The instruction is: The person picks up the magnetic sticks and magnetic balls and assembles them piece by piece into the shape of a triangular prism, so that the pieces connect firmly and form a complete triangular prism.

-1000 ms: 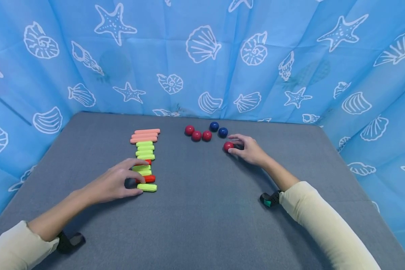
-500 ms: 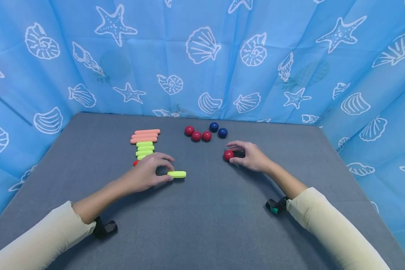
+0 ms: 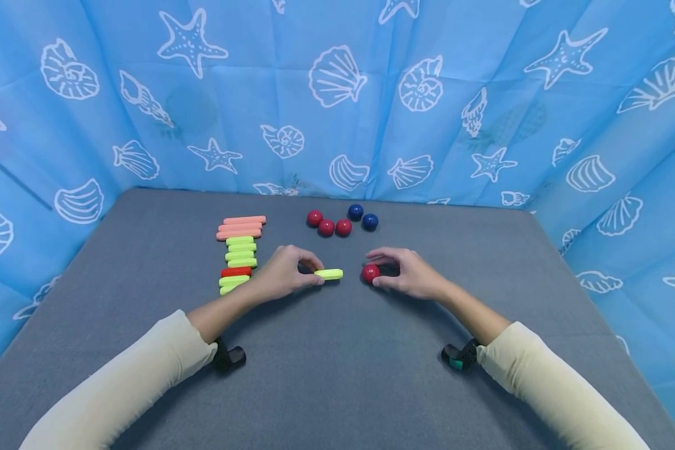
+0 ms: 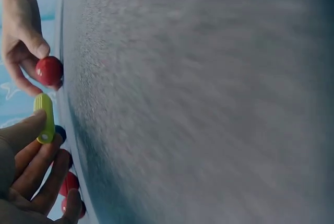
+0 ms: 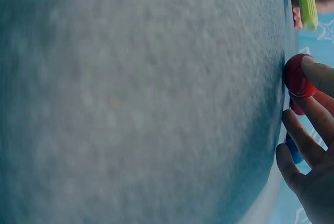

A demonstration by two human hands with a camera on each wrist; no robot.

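My left hand [image 3: 289, 272] pinches one end of a ribbed yellow-green stick [image 3: 330, 274] between thumb and fingers, near the middle of the table. Facing it, my right hand [image 3: 413, 275] holds a glossy red ball [image 3: 369, 274] by thumb and fingertips. A small gap separates stick and ball in the head view. In the left wrist view the same stick [image 4: 45, 117] shows its grooves and a pale spot at its end. The ball [image 5: 300, 75] in the right wrist view sits under the thumb, at or just above the cloth; I cannot tell which.
On the left lies a column of sticks: pink ones [image 3: 240, 227], yellow-green ones [image 3: 240, 247] and a red one [image 3: 236, 272]; my left forearm covers its near end. Three red balls [image 3: 326, 228] and two blue balls [image 3: 370, 222] lie at the back before a blue curtain [image 3: 337, 125].
My left hand has carried the yellow-green stick from the column's near end rightward to the middle. My right hand has brought the red ball nearer and slightly left. The other balls stay put.
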